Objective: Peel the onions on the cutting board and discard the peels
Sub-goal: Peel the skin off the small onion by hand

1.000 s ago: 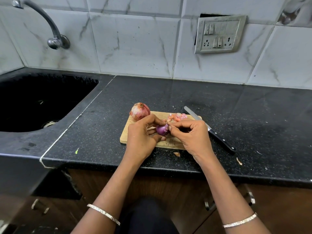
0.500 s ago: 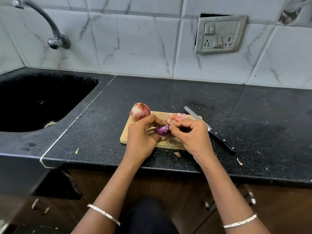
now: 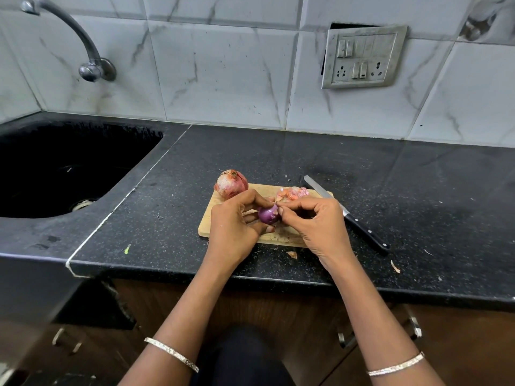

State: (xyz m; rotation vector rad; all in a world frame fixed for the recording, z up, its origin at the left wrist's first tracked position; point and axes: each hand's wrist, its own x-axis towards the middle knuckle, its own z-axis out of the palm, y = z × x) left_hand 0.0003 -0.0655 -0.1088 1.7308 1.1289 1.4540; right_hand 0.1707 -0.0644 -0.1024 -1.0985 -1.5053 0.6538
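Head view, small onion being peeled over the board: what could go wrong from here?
The knife lies close beside the right hand, which could bump it. The smooth purple onion held in the left hand may slip. Peel scraps lie on the counter, so more may miss the cutting board.

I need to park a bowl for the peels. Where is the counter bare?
Bare counter lies between sink and cutting board, behind the board, and right of the knife. The board is crowded: whole onion, peel pile, left hand and right hand on the purple onion.
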